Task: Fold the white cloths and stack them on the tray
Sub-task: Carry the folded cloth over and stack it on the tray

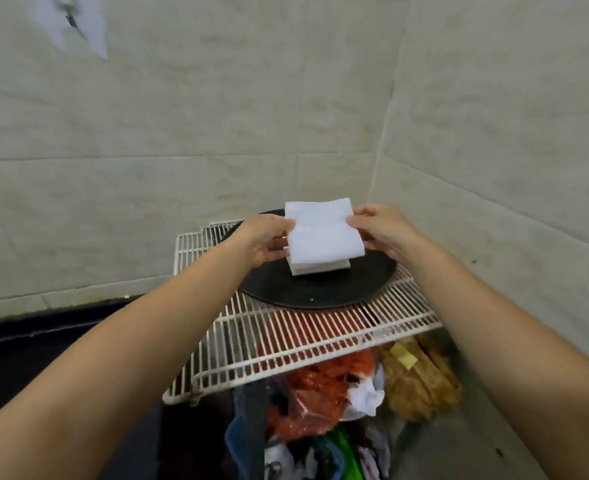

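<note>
A folded white cloth (321, 232) is held tilted just above a small stack of folded white cloths (320, 267). The stack sits on a round black tray (320, 292). My left hand (263, 239) pinches the cloth's left edge, thumb on top. On the right edge, my right hand (379, 228) pinches it the same way. The far part of the tray is hidden behind the cloth and my hands.
The tray lies on a white wire rack (286, 341) in a tiled wall corner. Under the rack's front edge lies a heap of bags and rags: red plastic (320, 386), a brown bag (421, 379), crumpled white paper (367, 398).
</note>
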A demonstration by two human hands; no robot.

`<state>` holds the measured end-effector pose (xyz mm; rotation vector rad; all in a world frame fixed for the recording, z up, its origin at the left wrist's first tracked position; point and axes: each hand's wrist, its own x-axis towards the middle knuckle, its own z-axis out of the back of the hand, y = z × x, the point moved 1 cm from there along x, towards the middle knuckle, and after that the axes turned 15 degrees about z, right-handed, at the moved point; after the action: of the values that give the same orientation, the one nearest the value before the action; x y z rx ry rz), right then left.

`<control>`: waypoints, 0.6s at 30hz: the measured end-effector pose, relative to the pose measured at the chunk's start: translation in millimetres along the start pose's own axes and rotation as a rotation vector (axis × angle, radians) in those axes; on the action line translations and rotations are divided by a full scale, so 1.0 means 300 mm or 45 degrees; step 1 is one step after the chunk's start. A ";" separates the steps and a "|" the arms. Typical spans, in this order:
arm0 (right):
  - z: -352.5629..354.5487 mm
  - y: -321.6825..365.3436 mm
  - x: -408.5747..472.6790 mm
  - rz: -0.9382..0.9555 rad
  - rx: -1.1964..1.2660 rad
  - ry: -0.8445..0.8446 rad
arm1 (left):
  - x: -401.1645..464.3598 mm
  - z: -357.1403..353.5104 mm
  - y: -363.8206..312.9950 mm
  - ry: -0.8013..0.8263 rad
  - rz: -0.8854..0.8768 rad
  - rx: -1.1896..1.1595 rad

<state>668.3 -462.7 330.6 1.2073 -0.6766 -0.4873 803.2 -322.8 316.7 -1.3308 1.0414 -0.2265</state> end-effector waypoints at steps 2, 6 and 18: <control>0.002 -0.046 0.122 0.011 -0.077 0.069 | 0.095 -0.010 -0.017 -0.102 0.013 -0.008; -0.002 -0.153 0.262 -0.023 -0.200 0.225 | 0.220 -0.011 0.012 -0.281 0.050 0.046; -0.020 -0.242 0.268 0.067 -0.474 0.161 | 0.230 0.031 0.073 -0.474 -0.018 0.143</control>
<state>730.3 -533.9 277.0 0.8589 -0.4820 -0.4650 839.3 -356.6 263.0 -1.2216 0.6955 -0.0427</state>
